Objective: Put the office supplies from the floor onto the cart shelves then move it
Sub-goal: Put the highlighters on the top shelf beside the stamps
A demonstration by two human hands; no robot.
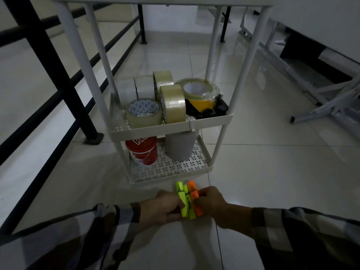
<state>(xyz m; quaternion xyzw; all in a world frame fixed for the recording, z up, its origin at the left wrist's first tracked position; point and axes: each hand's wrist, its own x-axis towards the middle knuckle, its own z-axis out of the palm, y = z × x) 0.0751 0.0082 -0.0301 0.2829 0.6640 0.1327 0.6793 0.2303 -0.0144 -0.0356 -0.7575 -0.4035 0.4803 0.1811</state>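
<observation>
**Highlighters gathered in both hands before the cart**

Low over the tiled floor point(272, 172), just in front of the white cart point(169, 129), the two hands hold a small bundle of highlighters together. The left hand point(165, 206) has its fingers curled round the yellow-green highlighters point(183, 203), and the right hand point(212, 203) pinches the orange highlighter point(195, 199) against them, so the hands sit close on either side with the pens clamped between. Both sleeves are plaid.

The cart's middle shelf point(210, 120) carries several rolls of tape point(172, 103), some standing on edge and one lying flat, along with a yellow roll point(201, 94) and some dark items at its right end that are too dim to make out. The bottom shelf point(171, 172) holds a red tub point(142, 151) at the left and a grey cylinder point(180, 146) beside it. A black railing point(58, 75) runs along the left, and a folded white frame point(321, 90) lies on the floor to the right.
</observation>
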